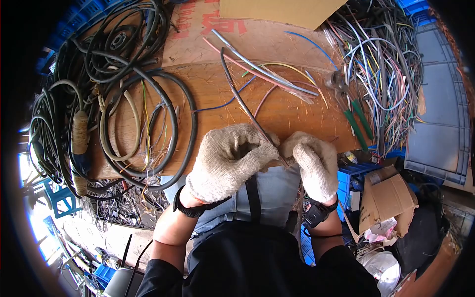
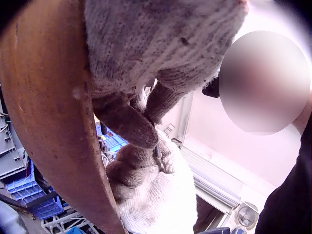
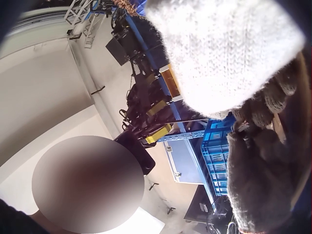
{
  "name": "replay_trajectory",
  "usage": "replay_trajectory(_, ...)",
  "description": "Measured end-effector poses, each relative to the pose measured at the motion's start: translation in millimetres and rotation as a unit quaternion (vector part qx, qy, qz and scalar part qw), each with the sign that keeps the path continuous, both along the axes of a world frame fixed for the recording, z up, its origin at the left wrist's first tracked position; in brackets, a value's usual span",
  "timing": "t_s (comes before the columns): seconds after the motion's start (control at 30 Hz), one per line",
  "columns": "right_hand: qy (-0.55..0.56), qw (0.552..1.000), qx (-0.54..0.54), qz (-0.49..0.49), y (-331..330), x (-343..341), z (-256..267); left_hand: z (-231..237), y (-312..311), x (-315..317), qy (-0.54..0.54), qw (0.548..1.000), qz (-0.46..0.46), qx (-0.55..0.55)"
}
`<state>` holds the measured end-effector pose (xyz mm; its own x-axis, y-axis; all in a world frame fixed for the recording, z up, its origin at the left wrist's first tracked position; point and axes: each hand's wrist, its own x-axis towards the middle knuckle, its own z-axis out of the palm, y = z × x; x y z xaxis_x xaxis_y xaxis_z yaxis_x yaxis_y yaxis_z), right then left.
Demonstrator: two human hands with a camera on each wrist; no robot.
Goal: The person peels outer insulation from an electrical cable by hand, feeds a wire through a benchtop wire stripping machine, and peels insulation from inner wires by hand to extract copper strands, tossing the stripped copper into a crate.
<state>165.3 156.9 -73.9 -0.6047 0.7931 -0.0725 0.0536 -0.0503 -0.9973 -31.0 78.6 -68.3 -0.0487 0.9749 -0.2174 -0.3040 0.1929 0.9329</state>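
A length of dark-sheathed cable (image 1: 239,97) slants across the bench, its sheath split along part of its length and paler wire showing. Near its lower end my gloved left hand (image 1: 225,161) pinches it between thumb and fingers. Close beside, my gloved right hand (image 1: 315,161) has its fingers curled at the cable's tip. From the left wrist view, a short dark end of the cable (image 2: 157,150) runs between the left fingertips and the right hand (image 2: 151,187), which pinches it. In the right wrist view the white glove of the right hand (image 3: 224,53) covers most of the cable.
Loose blue, white and pink wires (image 1: 262,67) lie on the wooden bench (image 1: 213,119). Green-handled pliers (image 1: 357,119) are at the right, beside a heap of stripped wires (image 1: 383,74). Coiled black cables (image 1: 173,114) fill the left. An opened cardboard box (image 1: 388,198) stands below right.
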Motion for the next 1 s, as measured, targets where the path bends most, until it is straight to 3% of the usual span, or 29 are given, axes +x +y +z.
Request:
replay_trajectory(0.2,0.004,0.999,0.035,-0.005,-0.4,-2.7,0.1,-7.3,-0.1,1.5,0.016,0.999,0.010,0.041)
replay_trajectory(0.33,-0.001,0.998,0.056,0.019,4.1,1.3,0.8,0.0,1.5,-0.1,0.008,1.000,-0.006,0.009)
replay_trajectory(0.5,-0.052,0.982,0.173,0.062,5.7,-2.0,1.9,-4.0,1.3,-0.4,0.054,0.998,-0.023,0.021)
replay_trajectory(0.7,-0.050,0.983,0.158,0.072,9.3,2.6,0.0,-6.8,0.7,1.4,0.057,0.995,-0.007,0.080)
replay_trajectory(1.0,-0.063,0.983,0.159,0.071,8.9,2.3,3.0,-1.8,1.1,1.8,0.035,0.999,-0.015,0.034)
